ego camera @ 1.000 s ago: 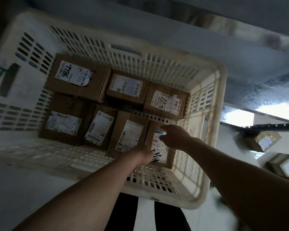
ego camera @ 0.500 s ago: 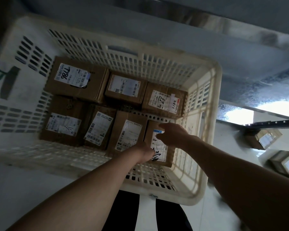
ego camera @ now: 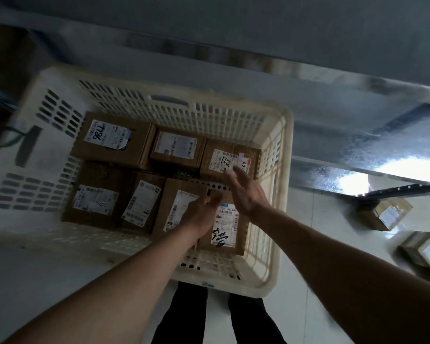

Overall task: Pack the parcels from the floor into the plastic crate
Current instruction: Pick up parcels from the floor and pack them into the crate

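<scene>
A cream plastic crate [ego camera: 282,184] stands on the floor and holds several brown cardboard parcels with white labels. The front right parcel [ego camera: 227,232] carries a label with black handwriting. My left hand [ego camera: 200,216] grips that parcel's left edge, thumb on its top and fingers hidden down beside the neighbouring parcel [ego camera: 175,207]. Above the parcel's far end my right hand [ego camera: 243,192] hovers with straight, spread fingers and holds nothing. The back right parcel [ego camera: 221,157] lies just beyond its fingertips.
Two more labelled parcels [ego camera: 385,213] [ego camera: 423,249] lie on the pale tiled floor to the crate's right. A grey metal shelf or wall edge [ego camera: 333,78] runs behind the crate. My dark trouser legs [ego camera: 181,316] stand at the crate's near wall.
My right hand has let go of the front right parcel, lifted off it and spread its fingers. The parcel now lies flat in the crate; my left hand stays at its left edge.
</scene>
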